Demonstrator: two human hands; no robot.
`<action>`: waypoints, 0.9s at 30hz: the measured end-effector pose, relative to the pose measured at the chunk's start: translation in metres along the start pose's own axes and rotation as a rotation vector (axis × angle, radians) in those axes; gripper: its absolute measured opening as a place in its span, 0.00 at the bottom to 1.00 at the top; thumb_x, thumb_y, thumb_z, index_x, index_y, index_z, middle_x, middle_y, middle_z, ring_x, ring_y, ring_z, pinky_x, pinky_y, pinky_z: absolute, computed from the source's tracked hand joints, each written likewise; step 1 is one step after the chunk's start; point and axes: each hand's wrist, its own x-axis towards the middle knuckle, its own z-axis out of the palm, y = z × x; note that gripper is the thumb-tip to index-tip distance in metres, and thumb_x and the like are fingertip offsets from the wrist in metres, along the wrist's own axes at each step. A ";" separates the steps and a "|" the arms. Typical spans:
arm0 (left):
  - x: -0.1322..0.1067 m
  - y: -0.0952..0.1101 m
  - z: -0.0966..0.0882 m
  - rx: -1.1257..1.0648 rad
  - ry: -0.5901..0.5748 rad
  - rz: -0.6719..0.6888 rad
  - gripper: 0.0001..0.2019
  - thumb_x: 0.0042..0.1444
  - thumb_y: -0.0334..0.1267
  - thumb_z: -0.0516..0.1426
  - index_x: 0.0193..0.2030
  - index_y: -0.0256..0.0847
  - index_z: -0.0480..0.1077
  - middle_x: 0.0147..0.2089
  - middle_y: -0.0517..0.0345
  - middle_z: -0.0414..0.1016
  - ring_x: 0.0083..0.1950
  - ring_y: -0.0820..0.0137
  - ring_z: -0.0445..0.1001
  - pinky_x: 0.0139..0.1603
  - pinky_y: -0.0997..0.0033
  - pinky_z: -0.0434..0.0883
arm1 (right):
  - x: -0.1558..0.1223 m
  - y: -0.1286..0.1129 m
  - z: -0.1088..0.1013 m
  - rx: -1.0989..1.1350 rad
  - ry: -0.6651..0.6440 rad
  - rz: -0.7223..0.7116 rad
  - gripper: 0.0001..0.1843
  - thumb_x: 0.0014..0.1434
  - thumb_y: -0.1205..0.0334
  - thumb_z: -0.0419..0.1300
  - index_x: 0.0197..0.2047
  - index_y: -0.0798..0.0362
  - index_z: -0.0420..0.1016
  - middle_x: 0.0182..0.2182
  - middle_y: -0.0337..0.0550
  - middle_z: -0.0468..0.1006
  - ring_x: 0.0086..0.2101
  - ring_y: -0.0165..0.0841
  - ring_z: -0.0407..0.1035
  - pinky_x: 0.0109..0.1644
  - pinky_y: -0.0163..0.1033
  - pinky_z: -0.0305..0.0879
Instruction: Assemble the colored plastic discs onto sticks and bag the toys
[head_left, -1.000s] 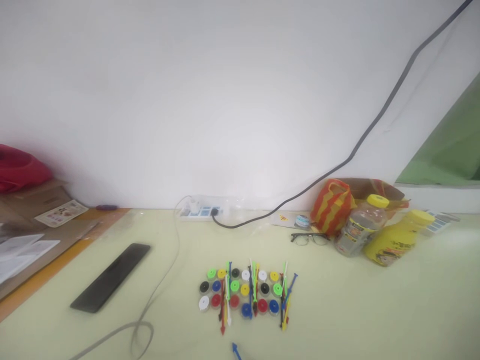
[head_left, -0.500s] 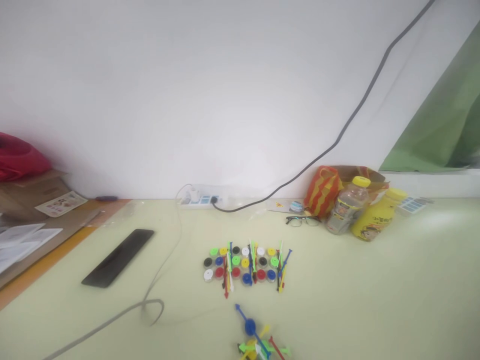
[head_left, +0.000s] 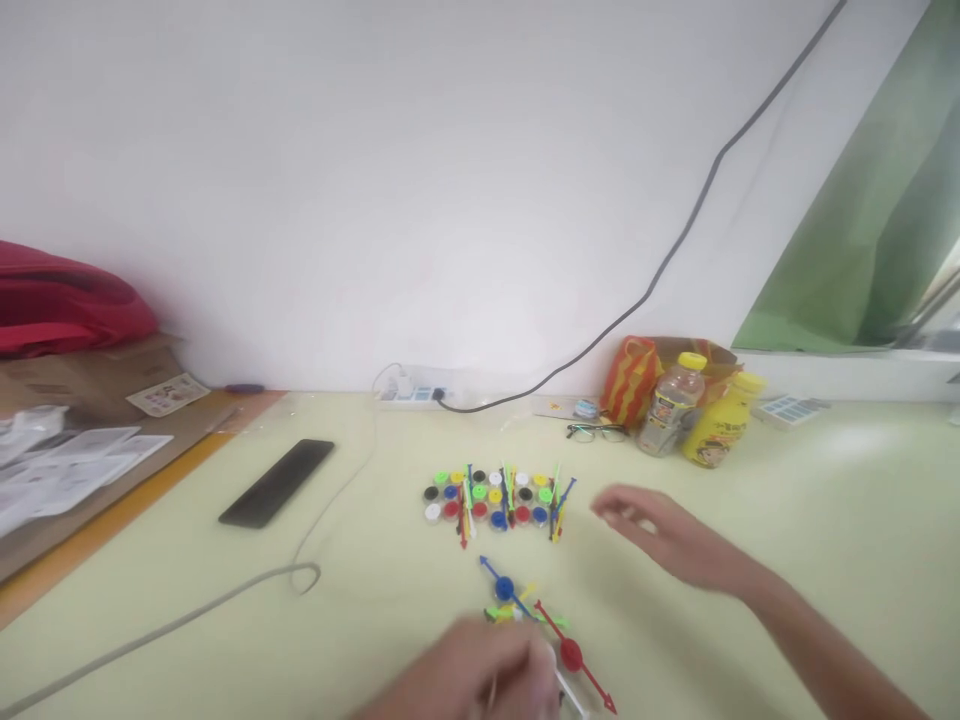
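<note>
My left hand [head_left: 491, 665] is at the bottom middle, blurred, with its fingers curled together. It covers part of a loose pile of spinners; whatever it pinches is hidden. A white arrow [head_left: 570, 692] shows just right of its fingertips, but I cannot tell whether they touch it. Beside it lies a red arrow spinner [head_left: 571, 655]. A blue arrow spinner [head_left: 505, 589] lies above the hand, on the pile with green arrow pieces [head_left: 495, 613]. My right hand [head_left: 660, 530] hovers at the right, fingers loosely bent and apart, nothing seen in them. It is nearest to the upright bundle of coloured arrows [head_left: 559, 510].
Rows of coloured round bases [head_left: 480, 493] stand mid-table with arrow bundles between them. Glasses [head_left: 596, 432], a clear bottle [head_left: 667, 410] and a yellow bottle [head_left: 724, 425] are behind right. A black phone-like slab [head_left: 277, 483] and a grey cable [head_left: 172, 625] lie left.
Both hands have come into view, the left over the near pile, the right beside the rows. The camera view has shifted, showing more of the near spinners.
</note>
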 end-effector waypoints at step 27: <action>0.169 0.002 -0.068 0.478 0.480 0.637 0.25 0.59 0.44 0.63 0.62 0.47 0.66 0.61 0.51 0.71 0.63 0.57 0.66 0.64 0.56 0.63 | 0.129 -0.045 -0.017 0.144 0.419 -0.350 0.09 0.64 0.65 0.56 0.42 0.50 0.77 0.40 0.44 0.80 0.41 0.37 0.74 0.46 0.43 0.70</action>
